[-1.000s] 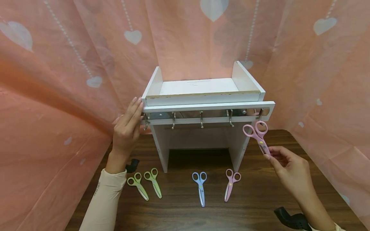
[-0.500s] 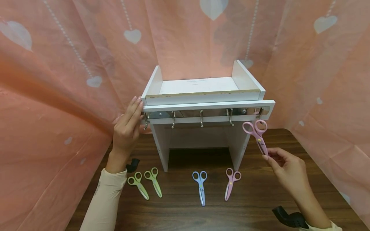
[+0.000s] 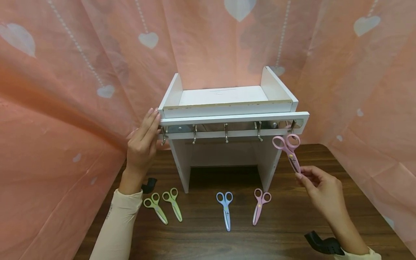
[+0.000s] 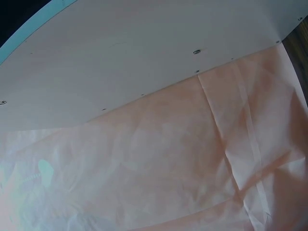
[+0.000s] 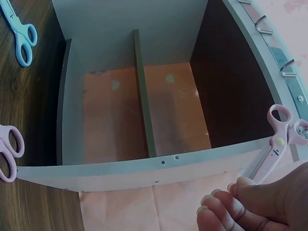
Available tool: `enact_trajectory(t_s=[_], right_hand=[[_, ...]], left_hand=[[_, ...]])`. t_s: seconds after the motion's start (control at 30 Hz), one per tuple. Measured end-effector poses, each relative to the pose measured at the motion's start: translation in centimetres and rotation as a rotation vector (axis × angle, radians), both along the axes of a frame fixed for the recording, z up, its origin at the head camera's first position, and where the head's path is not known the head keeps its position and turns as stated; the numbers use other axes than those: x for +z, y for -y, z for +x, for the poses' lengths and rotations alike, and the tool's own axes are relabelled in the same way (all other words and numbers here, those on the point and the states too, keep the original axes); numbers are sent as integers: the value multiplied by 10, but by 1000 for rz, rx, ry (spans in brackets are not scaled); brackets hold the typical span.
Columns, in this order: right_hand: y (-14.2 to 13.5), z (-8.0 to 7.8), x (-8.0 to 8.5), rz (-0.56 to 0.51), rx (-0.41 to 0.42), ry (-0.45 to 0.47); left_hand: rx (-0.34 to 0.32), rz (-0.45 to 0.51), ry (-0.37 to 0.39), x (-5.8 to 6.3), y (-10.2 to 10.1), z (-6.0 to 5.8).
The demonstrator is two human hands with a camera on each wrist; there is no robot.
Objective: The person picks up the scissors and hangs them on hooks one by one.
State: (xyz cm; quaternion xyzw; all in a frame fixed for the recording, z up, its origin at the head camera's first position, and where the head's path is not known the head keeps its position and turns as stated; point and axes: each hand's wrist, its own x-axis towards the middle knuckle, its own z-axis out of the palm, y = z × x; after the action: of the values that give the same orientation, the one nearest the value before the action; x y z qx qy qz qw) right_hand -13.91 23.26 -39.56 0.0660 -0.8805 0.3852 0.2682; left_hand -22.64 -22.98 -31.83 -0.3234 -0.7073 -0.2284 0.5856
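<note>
My right hand (image 3: 325,191) pinches pink scissors (image 3: 290,153) by the blade end, handles up. Their right finger loop overlaps the rightmost hook (image 3: 293,126) of the white hook rail (image 3: 234,117); in the right wrist view, metal shows inside that loop. I cannot tell whether the hook carries their weight. With fingers straight, my left hand (image 3: 141,144) rests against the left end of the rail and the white shelf unit (image 3: 177,95). The left wrist view shows the unit's side panel (image 4: 144,57) but not the hand.
On the wooden table (image 3: 201,245) lie two green scissors, one left (image 3: 156,208) and one right (image 3: 173,204), blue scissors (image 3: 225,211) and another pink pair (image 3: 259,207). Several more hooks line the rail. A pink curtain (image 3: 97,72) with hearts surrounds the table.
My right hand and the pink scissors have shifted slightly up and left, the loop staying at the rightmost hook. My left hand keeps its place.
</note>
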Motion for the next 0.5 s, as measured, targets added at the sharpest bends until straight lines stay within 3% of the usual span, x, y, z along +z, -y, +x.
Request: enact_trajectory(t_s=[0.5], right_hand=[[3,-4,-4,-51,17,30]], left_hand=[[0,-3,5,1,0,1]])
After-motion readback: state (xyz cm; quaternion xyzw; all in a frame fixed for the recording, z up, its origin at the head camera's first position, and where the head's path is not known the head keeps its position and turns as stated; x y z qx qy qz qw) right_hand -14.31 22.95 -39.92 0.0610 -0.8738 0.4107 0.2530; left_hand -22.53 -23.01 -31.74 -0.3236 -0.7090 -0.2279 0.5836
